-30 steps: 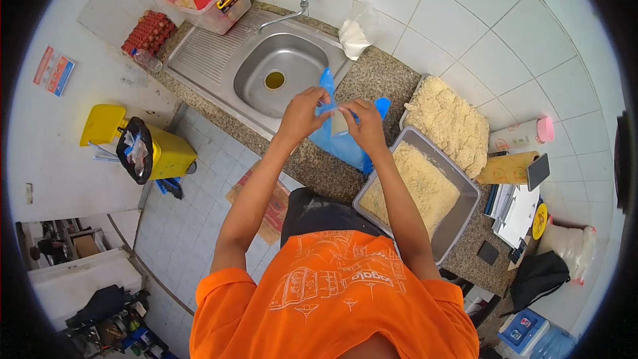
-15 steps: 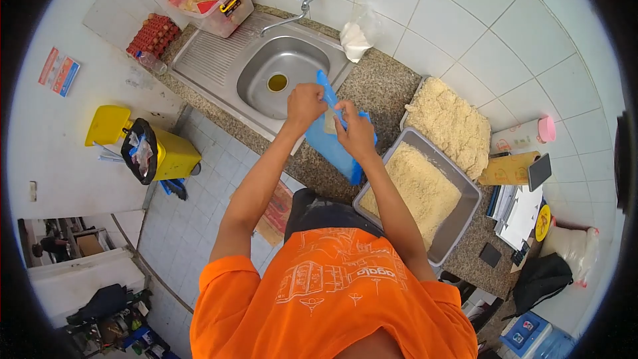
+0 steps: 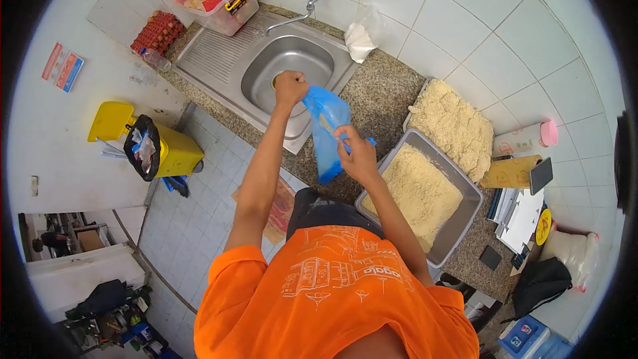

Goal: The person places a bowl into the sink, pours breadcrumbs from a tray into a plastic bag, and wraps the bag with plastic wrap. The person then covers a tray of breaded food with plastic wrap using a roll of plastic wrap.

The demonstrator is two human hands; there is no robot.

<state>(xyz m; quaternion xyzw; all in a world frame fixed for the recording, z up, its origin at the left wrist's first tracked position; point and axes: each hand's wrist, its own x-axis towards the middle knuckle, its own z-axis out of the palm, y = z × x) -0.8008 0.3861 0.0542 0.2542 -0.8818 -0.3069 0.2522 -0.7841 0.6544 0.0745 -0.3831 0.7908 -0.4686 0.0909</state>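
A thin blue plastic bag (image 3: 325,153) is stretched between my two hands over the counter beside the sink. My left hand (image 3: 291,88) is closed in a fist on the bag's upper left corner, above the sink basin. Lower and to the right, my right hand (image 3: 357,155) pinches the bag's side, with some of the blue film showing past the fingers. Something pale shows through the film near the middle. Close to my right forearm stands a grey tub (image 3: 470,216) with pale yellow crumbs (image 3: 422,189) in it.
Behind the tub lies a heap of coarser crumbs (image 3: 452,123). The steel sink (image 3: 282,56) has a tap (image 3: 312,3) above it. A clear bin of packed food (image 3: 232,16) and red egg trays (image 3: 158,32) stand at the far left. A yellow trash bin (image 3: 176,149) is on the floor.
My left hand has moved left, away from my right hand, pulling the blue bag's top out wide. My right hand has shifted slightly down.
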